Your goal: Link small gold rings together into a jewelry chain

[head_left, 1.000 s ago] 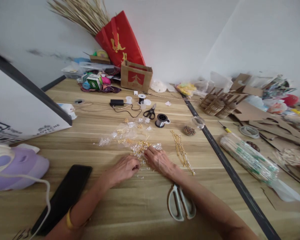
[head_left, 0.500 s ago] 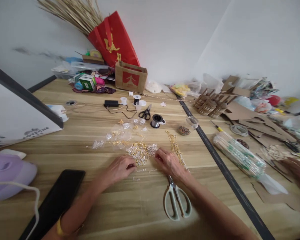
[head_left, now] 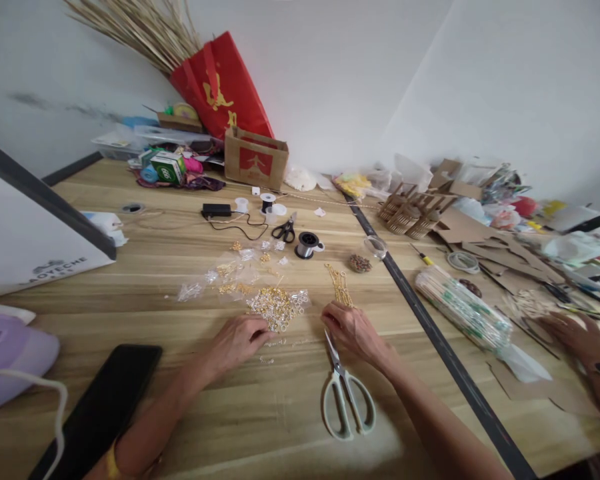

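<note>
A loose pile of small gold and silver jewelry findings (head_left: pixel 276 305) lies mid-table. At its near left edge is my left hand (head_left: pixel 243 339), thumb and fingers pressed together; whatever they hold is too small to make out. My right hand (head_left: pixel 354 328) is to the right of the pile, fingers curled together over the near end of some gold chains (head_left: pixel 339 283). What is between those fingertips is hidden. Short pieces of silver chain (head_left: pixel 279 343) lie between the hands. Just below my right hand lie scissors with pale handles (head_left: pixel 347 400), blades pointing away from me.
Small plastic bags of findings (head_left: pixel 225 270), a wire spool (head_left: pixel 307 245) and black scissors (head_left: pixel 285 230) lie behind the pile. A dish of beads (head_left: pixel 361 263) stands further right. A black phone (head_left: pixel 110 393) is at left. Another person's hand (head_left: pixel 575 337) rests at far right.
My right hand has moved right, from the pile's edge to the gold chains, uncovering the scissor blades. My left hand stays by the pile. The view has shifted slightly.
</note>
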Tool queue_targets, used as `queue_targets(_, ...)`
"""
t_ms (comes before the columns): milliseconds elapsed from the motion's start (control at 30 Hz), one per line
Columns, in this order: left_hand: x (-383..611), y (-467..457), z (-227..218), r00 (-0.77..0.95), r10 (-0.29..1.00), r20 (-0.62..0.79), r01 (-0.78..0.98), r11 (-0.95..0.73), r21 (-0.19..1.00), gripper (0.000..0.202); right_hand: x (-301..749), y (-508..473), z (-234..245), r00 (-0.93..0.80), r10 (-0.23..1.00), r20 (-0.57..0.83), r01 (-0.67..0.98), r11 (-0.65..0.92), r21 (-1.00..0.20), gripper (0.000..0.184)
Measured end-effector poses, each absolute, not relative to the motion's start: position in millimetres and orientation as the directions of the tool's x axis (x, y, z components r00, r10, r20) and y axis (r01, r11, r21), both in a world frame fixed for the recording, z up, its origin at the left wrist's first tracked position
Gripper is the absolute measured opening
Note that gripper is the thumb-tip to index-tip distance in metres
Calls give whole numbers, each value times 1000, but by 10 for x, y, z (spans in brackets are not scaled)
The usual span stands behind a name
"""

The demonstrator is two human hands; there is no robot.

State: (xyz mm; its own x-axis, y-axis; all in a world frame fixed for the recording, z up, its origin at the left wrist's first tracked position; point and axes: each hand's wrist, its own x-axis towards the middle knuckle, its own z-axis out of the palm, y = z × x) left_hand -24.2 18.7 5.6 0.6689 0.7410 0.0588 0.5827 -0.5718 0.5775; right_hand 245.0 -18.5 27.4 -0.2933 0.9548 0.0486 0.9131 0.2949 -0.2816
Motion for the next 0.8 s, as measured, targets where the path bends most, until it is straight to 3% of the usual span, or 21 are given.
queue_targets(267, -247, 191, 56, 666, 745, 47, 584, -559, 589, 36, 2492, 112, 255, -241, 969, 45, 937, 245, -249, 15)
queue_targets(500, -243, 190, 52, 664, 747, 38, 601, -563, 568, 35, 2423, 658, 171, -102, 989, 103, 988, 113, -109, 21)
queue_targets(800, -246, 187, 66, 657, 751, 72, 572, -558, 602, 33, 2420, 781, 116, -141, 983, 120, 971, 161, -178, 16)
